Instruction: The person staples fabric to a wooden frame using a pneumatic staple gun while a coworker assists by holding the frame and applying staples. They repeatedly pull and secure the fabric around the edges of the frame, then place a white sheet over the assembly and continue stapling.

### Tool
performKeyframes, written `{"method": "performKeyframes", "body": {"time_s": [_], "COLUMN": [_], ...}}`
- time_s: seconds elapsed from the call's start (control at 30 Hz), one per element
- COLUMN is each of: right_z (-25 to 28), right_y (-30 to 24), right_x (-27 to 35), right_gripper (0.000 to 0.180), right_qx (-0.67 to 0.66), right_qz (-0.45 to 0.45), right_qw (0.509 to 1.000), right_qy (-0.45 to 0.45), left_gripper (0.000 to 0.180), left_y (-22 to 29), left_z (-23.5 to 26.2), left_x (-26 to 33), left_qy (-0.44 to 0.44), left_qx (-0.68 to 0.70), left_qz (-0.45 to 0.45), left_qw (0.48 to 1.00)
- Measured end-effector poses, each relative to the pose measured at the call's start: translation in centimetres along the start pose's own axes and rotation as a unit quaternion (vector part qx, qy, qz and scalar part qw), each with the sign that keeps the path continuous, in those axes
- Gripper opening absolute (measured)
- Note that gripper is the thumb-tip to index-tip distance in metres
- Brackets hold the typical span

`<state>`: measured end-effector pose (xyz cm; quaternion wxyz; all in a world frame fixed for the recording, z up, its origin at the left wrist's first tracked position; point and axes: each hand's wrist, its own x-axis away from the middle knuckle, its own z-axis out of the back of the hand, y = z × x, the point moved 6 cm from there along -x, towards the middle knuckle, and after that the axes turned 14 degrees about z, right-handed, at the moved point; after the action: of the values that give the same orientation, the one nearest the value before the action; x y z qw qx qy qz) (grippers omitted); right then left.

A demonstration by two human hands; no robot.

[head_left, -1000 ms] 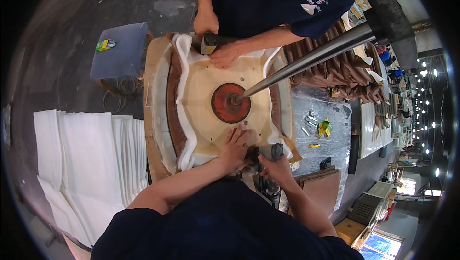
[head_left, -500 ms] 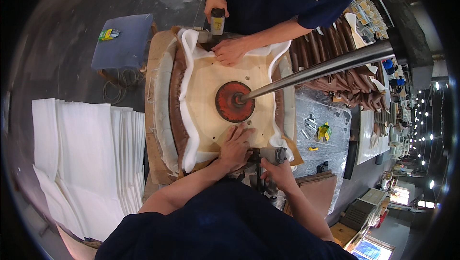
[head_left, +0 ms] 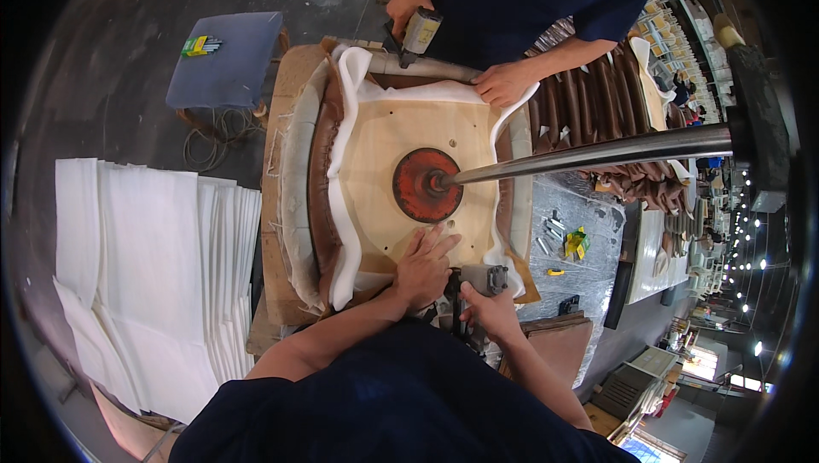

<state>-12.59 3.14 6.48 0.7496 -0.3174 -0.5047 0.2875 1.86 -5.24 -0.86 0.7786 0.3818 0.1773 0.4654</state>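
Fingers (head_left: 415, 241) of the left hand (head_left: 422, 275) lie spread on a pale wooden panel (head_left: 368, 135) in the head view; the right hand (head_left: 490, 308) grips a grey gun-shaped metal tool (head_left: 485, 279) at its near edge. White padding (head_left: 341, 160) rims the panel; a round red disc (head_left: 415, 199) sits on its middle. Dark grey floor (head_left: 119, 88) and stacked white sheets (head_left: 149, 250) lie leftward, shiny plastic sheeting (head_left: 589, 203) rightward. Since the earlier frame, a co-worker's hand (head_left: 503, 85) has moved rightward along the far edge.

- A red disc (head_left: 412, 194) presses a pale wooden panel (head_left: 367, 152); its metal rod (head_left: 597, 153) runs toward 3 o'clock.
- At 6 o'clock from the disc, the left hand (head_left: 424, 270) lies on the panel, fingers spread.
- At 5, the right hand (head_left: 492, 311) grips a grey tool (head_left: 485, 278).
- At 10, a blue seat (head_left: 226, 62).
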Motion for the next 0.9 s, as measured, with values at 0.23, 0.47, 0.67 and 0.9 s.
{"method": "performKeyframes", "body": {"time_s": [0.23, 0.47, 0.67, 0.9], "right_z": [0.1, -0.7, -1.3, -2.7], "right_y": [-0.2, -1.3, 2.9, 2.5], "right_x": [-0.1, 2.3, 5.7, 6.0], "right_gripper": [0.032, 0.029, 0.031, 0.067], "right_qx": [0.070, 0.010, 0.009, 0.036], "right_qz": [0.016, 0.091, 0.121, 0.188], "right_qw": [0.997, 0.996, 0.989, 0.973], "right_qy": [0.004, 0.014, 0.079, 0.128], "left_gripper": [0.015, 0.018, 0.032, 0.040], "left_y": [0.5, -0.8, -0.1, -3.1], "left_z": [0.4, 5.6, 10.2, 10.0], "left_x": [0.0, -2.1, 4.8, 3.6], "left_qy": [0.004, -0.013, -0.239, -0.156], "left_qx": [0.013, 0.098, -0.055, -0.192], "left_qz": [-0.009, 0.023, 0.178, 0.044], "left_qw": [1.000, 0.995, 0.953, 0.968]}}
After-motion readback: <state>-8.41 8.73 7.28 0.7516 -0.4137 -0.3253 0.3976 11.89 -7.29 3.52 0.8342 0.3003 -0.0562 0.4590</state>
